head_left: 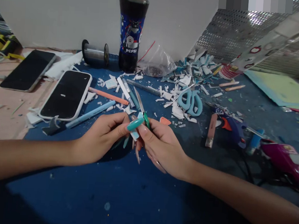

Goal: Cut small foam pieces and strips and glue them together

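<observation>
Centre of the frame, the left hand (107, 131) pinches a pale blue piece (135, 135); the right hand (162, 143) grips a green-handled blade (140, 100), tip up-left.

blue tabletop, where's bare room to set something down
Widest: the tabletop this side of the left hand and right hand, with only spots. Smaller: between the right hand and the black cord. Crowded: beyond the hands, with scraps, light-blue scissors and the Pepsi bottle.

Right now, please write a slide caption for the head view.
Left hand meets right hand, which grips a green-handled blade, over a blue table with scraps.
</observation>
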